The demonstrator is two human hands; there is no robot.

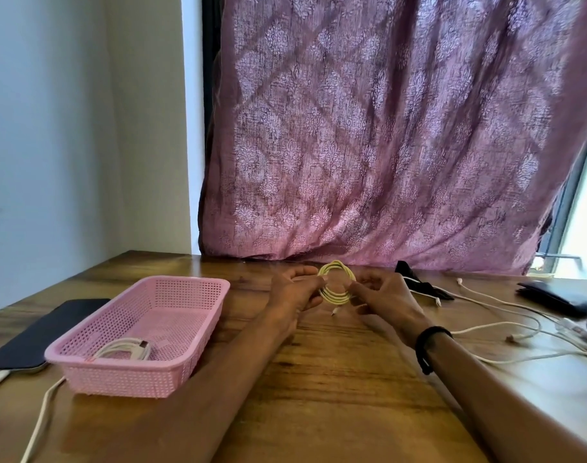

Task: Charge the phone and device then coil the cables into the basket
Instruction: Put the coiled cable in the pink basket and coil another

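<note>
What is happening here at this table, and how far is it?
A person is winding a yellowish cable into a ring, held above the wooden table between the left hand and the right hand. One white coiled cable already lies in the pink basket. A phone lies left of the basket. More white cables lie loose on the right.

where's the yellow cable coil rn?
Head view, centre: the yellow cable coil is held upright above the table between the left hand and right hand, right of the pink basket.
</note>
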